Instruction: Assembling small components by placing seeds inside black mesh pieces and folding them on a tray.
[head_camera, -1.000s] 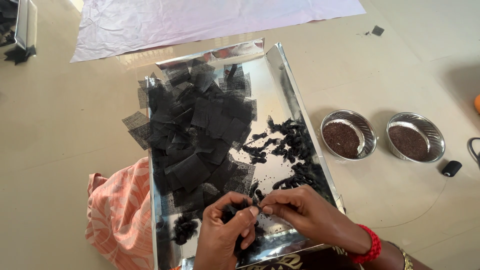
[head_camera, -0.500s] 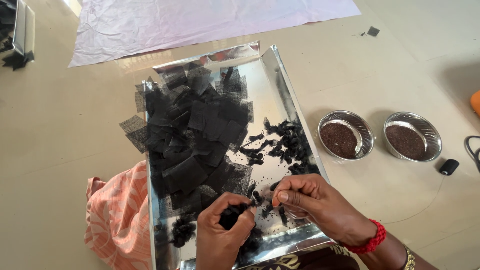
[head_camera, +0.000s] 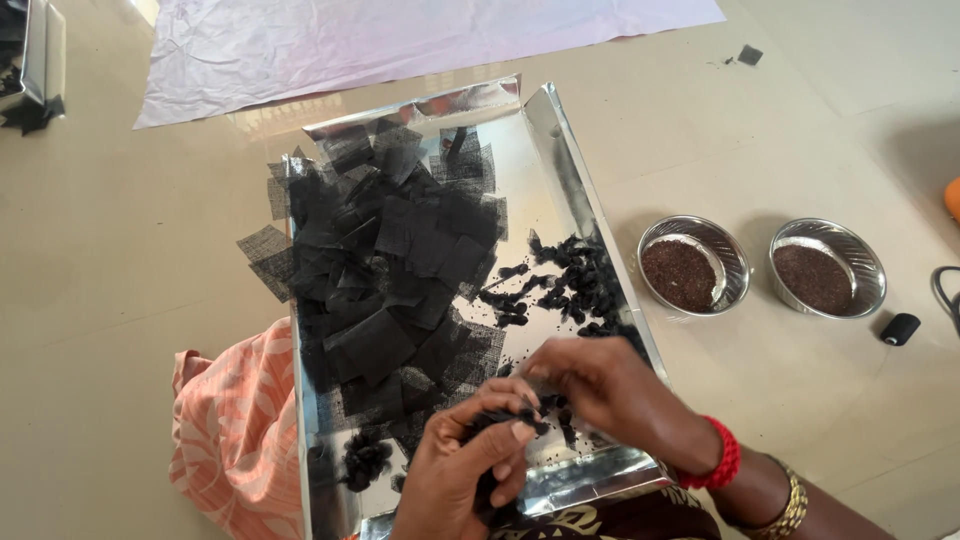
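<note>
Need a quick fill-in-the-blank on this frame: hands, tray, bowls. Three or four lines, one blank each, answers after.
1. Both hands, the left hand and right hand, work over a shiny ____ tray.
2. The net squares piled in the tray are ____ in colour.
3. To the right of the tray stand ____ round metal bowls of dark grains.
4. The right wrist wears a ____ bead bracelet.

Missing words: silver; black; two; red

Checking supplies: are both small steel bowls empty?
No: both steel bowls beside the tray hold dark brown granules.
</note>
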